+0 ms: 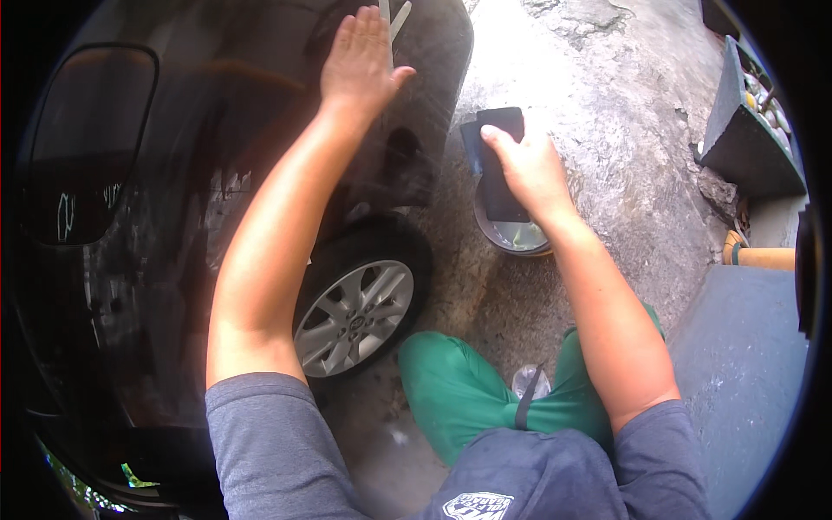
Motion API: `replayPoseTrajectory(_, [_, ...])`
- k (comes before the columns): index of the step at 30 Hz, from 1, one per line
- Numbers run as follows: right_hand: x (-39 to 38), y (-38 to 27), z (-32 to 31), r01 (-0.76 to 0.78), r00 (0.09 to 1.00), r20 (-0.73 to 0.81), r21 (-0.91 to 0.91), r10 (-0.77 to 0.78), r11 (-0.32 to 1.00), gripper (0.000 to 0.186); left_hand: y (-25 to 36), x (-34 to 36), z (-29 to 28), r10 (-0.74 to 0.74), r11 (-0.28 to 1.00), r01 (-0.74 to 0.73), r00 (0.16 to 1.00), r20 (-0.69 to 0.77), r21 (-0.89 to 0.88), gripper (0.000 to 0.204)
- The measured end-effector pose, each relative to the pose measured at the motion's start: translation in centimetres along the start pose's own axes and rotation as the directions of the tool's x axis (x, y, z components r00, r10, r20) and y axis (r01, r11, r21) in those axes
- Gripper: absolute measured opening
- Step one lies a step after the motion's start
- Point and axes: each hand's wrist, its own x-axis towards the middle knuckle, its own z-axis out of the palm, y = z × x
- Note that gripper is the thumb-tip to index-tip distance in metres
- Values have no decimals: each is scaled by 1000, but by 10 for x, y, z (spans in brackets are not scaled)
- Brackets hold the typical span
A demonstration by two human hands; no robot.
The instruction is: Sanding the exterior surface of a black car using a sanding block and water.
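Note:
My left hand (359, 62) lies with straight fingers against the glossy dark car body (191, 286) at the top, beside two pale thin strips (398, 19) on the paintwork. My right hand (527, 163) grips a flat black pad (501, 121), thumb on top, with what looks like a second dark piece behind it. The pad is over a round container of liquid (523, 236) on the ground, hiding part of it. Below my left arm is the car's wheel (354, 316), with a dark tire and silver rim.
Rough concrete (615, 95) lies right of the car. An angular planter (732, 147) with pebbles stands at the upper right, near a rock (718, 192) and an orange pipe (763, 257). A grey-blue surface (728, 364) borders the lower right. My green-clad knees (451, 390) are below the wheel.

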Motion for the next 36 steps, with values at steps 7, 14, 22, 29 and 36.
replayPoseTrajectory(7, [12,2,-42,93,992,-105,230,-70,969,33,213,-53,-24,291,552,36,928,233,-833,33])
replayPoseTrajectory(14, [-36,-38,-71,-43,999,45,308,30,950,30,388,-82,28,380,-393,644,764,522,-657,16])
replayPoseTrajectory(22, [-31,-37,-67,25,999,24,218,-31,976,28,382,-110,71,808,-568,709,385,446,417,22])
replayPoseTrajectory(29, [5,13,-72,7,1000,8,168,-8,986,27,66,-42,-27,-342,-69,64,936,84,-996,22])
replayPoseTrajectory(36, [-4,9,-49,39,985,158,149,-63,988,37,-128,-52,-64,234,971,-235,972,-33,-44,76])
